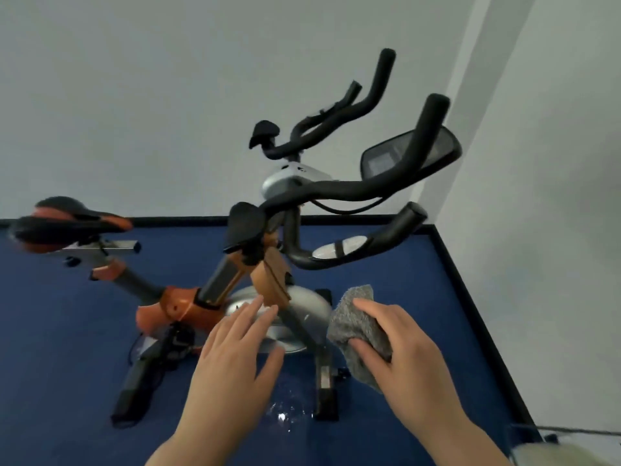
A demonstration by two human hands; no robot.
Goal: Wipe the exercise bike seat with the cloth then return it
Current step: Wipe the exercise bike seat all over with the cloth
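Note:
An orange and black exercise bike stands on a blue mat, seen from above. Its black and orange seat (64,223) is at the far left, well away from both hands. My right hand (403,361) grips a folded grey cloth (358,327) in front of the silver flywheel (295,317). My left hand (235,351) hovers flat with fingers spread, holding nothing, near the orange frame and the flywheel. The black handlebars (353,190) rise above both hands.
A black console screen (410,156) sits behind the handlebars. The blue mat (50,348) has a dark border along the grey walls at the back and right. A shiny wet-looking patch (285,412) lies on the mat between my arms. A pale object shows at the bottom right corner.

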